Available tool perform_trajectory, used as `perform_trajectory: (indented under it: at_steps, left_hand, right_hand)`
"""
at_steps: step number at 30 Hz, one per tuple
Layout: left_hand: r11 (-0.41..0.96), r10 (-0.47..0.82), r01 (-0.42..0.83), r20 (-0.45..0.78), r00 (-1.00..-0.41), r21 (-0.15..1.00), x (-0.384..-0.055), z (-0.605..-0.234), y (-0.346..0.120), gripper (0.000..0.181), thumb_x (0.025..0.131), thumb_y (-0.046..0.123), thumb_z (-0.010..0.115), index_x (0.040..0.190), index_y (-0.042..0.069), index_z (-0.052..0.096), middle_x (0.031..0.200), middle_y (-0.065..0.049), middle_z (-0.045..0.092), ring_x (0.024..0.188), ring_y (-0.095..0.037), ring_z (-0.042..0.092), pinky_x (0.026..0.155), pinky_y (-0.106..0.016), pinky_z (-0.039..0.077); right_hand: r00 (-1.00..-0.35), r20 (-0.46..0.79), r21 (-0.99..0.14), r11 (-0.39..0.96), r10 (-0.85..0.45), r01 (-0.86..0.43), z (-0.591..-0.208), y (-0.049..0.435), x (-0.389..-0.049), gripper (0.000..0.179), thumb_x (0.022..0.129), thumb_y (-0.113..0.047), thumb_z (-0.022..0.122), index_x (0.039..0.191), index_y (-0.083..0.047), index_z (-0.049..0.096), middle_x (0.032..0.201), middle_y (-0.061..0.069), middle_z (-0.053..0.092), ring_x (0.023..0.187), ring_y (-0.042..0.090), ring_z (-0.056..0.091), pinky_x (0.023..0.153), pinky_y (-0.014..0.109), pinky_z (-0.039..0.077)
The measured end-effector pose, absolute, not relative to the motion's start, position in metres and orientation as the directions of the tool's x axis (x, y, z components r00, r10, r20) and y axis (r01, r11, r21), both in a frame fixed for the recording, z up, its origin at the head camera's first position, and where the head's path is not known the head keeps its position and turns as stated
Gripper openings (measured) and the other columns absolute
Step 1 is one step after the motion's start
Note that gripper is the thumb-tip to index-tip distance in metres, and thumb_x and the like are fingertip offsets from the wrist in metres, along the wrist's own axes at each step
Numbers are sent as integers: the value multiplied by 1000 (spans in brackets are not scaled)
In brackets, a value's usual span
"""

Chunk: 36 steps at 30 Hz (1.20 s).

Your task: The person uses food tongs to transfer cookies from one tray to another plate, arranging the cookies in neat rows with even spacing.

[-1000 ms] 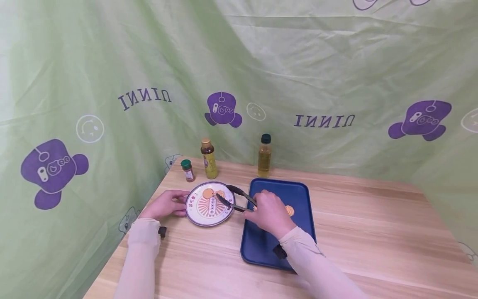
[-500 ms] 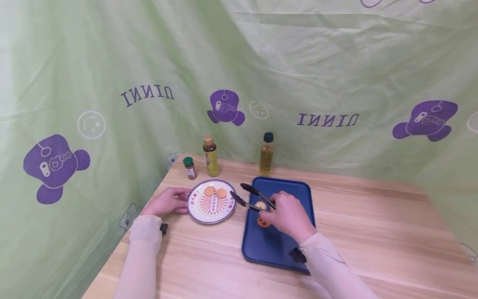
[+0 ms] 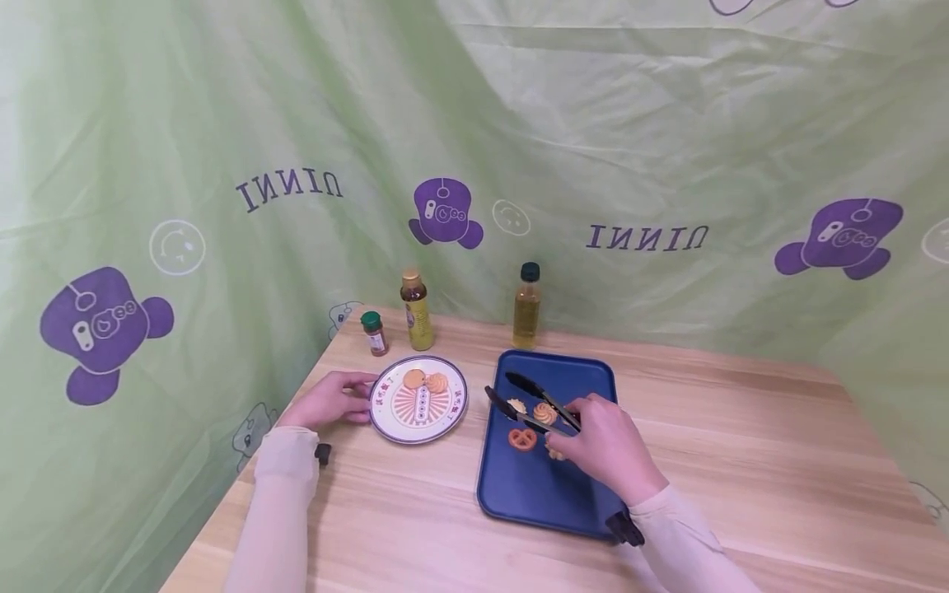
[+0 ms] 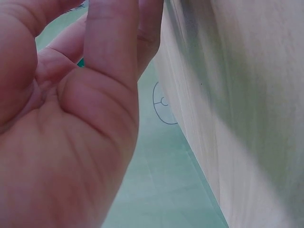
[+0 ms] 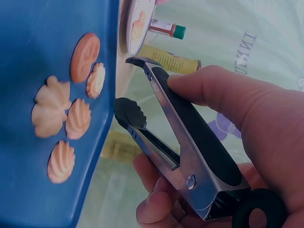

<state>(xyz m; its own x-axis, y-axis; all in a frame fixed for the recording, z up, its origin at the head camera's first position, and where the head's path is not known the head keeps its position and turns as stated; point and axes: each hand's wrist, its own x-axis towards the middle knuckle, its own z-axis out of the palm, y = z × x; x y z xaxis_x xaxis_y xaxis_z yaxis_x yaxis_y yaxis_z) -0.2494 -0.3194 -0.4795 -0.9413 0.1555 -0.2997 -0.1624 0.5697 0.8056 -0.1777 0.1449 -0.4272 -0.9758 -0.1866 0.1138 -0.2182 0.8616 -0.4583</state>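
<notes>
My right hand (image 3: 610, 445) grips black-tipped metal tongs (image 3: 507, 404) above a blue tray (image 3: 534, 498). In the right wrist view, the tongs (image 5: 197, 130) are spread with nothing between their tips. On the tray lie a pretzel-shaped cookie (image 3: 522, 440), a swirl cookie (image 3: 544, 413), a small ridged cookie (image 3: 516, 406) and others partly hidden by hand and tongs. To the left, my left hand (image 3: 329, 401) touches the left rim of a round patterned plate (image 3: 400, 430), fingers spread. A flat round cookie (image 3: 413, 379) and a swirl cookie (image 3: 437, 383) sit on that plate.
Behind the plate stand a small green-capped spice jar (image 3: 375, 334) and a yellow-labelled bottle (image 3: 418, 317). A dark-capped bottle of yellow liquid (image 3: 526, 313) stands behind the tray. A green printed curtain (image 3: 593, 148) hangs along the far side of the wooden table (image 3: 741, 461).
The tongs have left the swirl cookie on the plate. My right hand has carried them right, from over the plate to over the tray. My left hand stays at the plate's rim.
</notes>
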Motion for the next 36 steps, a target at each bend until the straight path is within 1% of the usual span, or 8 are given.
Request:
perform_trajectory:
  at_steps: [1,5,8,17,25,30,36]
  left_hand:
    - [571,156,-162,-300,-941,805,-249,-479,-319,62,103,1,76,162,0,56,137,-25,64,96,-16,78,86,-28,72]
    - [573,160,-158,-299,-941,804,-249,-479,-319,62,103,2,76,162,-1,55,138,-25,65,96,-16,78,86,-28,72]
    - [568,163,-154,-293,-942,809,-249,-479,-319,62,103,1,76,161,-2,55,138,-25,65,95,-15,78,86,-29,72]
    - [568,160,-154,-292,-943,809,-249,-481,-319,62,103,1,76,161,-2,55,138,-25,65,95,-15,78,86,-28,72]
    - [563,150,-166,-297,-943,810,-252,-481,-319,62,103,1,76,162,-1,55,138,-25,64,96,-15,78,87,-28,72]
    - [563,157,-162,-297,-942,811,-252,-482,-318,62,103,1,76,161,-2,55,138,-26,65,95,-15,78,86,-29,72]
    - [570,155,-162,-298,-942,806,-253,-482,-319,62,103,1,76,161,-2,55,137,-25,65,95,-16,78,86,-28,72]
  right_hand:
    - [-975,118,-447,866,-190,-223,-427,147,-177,43,86,-30,89,112,3,82,99,14,75,76,22,61,68,40,58]
    - [-974,108,-431,873,-199,-226,-427,152,-173,40,85,-30,90,107,2,81,90,10,69,70,20,54,60,33,45]
    - [-972,111,-422,875,-209,-236,-427,153,-172,40,84,-32,92,103,1,80,86,8,65,68,19,51,57,31,40]
    - [-949,168,-352,883,-266,-310,-426,157,-165,36,81,-29,94,96,0,79,78,4,57,64,17,48,55,31,43]
    - [-940,189,-320,888,-282,-331,-426,156,-162,38,80,-30,97,95,0,80,78,4,59,65,17,50,56,33,47]
    - [-940,184,-309,891,-288,-333,-425,156,-162,38,80,-31,97,94,0,80,79,4,60,66,17,51,56,34,49]
    - [-938,174,-306,888,-301,-342,-424,154,-163,30,83,-27,92,87,-3,76,76,4,56,64,18,48,55,33,45]
